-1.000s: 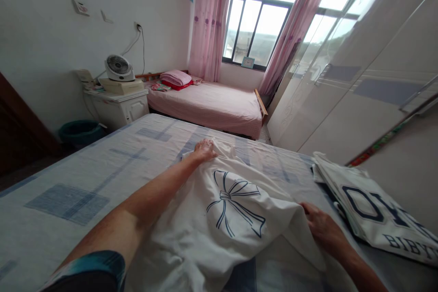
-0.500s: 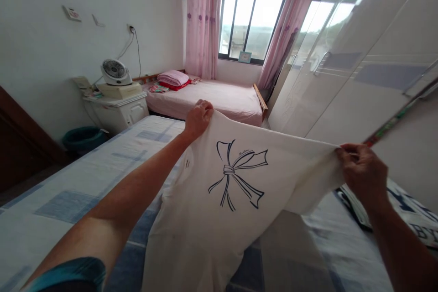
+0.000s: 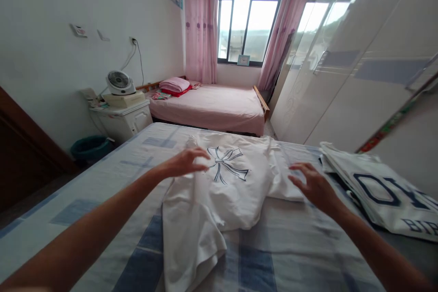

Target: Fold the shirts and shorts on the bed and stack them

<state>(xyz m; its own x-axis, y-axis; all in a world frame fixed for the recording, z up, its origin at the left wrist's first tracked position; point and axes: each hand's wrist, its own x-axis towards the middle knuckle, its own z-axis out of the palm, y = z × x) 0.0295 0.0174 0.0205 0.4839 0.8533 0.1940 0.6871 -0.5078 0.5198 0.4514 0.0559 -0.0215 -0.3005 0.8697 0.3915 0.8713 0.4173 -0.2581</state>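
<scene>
A white T-shirt (image 3: 239, 200) with a dark bow print lies rumpled on the blue-and-white checked bed (image 3: 294, 246). One part of it trails toward me, and another spreads to the right. My left hand (image 3: 189, 161) hovers over the shirt's left side near the print, fingers apart and holding nothing. Beyond the shirt's right edge, my right hand (image 3: 313, 182) is also open, its fingers curved and nothing in them. Whether either hand touches the cloth I cannot tell.
Folded white clothes (image 3: 379, 187) with dark lettering are stacked at the right. A pink-covered bed (image 3: 219, 102) stands under the window. At the left are a white nightstand (image 3: 125, 116), a small fan (image 3: 119, 82) and a bin (image 3: 91, 147). A glossy wardrobe (image 3: 338, 86) lines the right.
Half a second ago both hands held the T-shirt up, stretched by its top edge. Both have let go and come lower, and the shirt has dropped onto the bed. The view has shifted slightly.
</scene>
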